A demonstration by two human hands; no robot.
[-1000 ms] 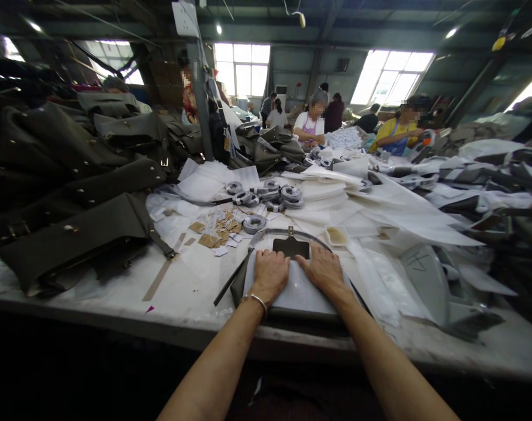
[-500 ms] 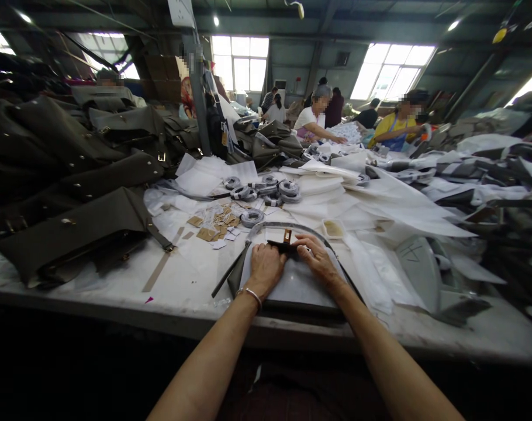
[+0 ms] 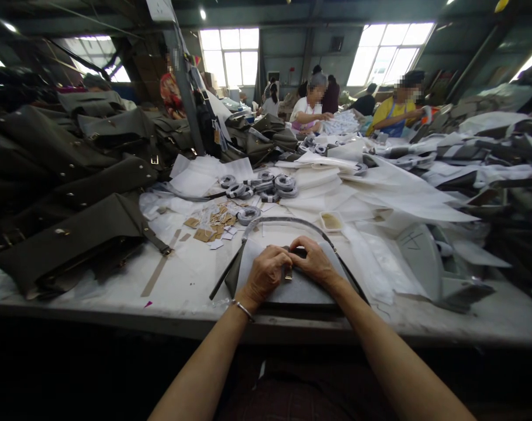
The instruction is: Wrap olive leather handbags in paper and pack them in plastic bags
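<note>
Left hand (image 3: 267,272), right hand (image 3: 313,262), both at dark flap (image 3: 299,252) (gold clasp (image 3: 288,273) showing)

Dark flap (image 3: 299,252) folds over

A second ago the flap lay flat, its gold clasp (image 3: 288,273) pointing away; half a second ago it was lifted; now it is folded toward the near edge of the table (image 3: 117,292), the clasp lower, over the pale sheet (image 3: 310,292). The left hand (image 3: 266,271), flatter before, is curled at the flap. The right hand (image 3: 314,261), formerly outstretched, is arched, closer to the left. Beyond, a co-worker's arm (image 3: 312,118), extended half a second ago, is drawn back.
</note>
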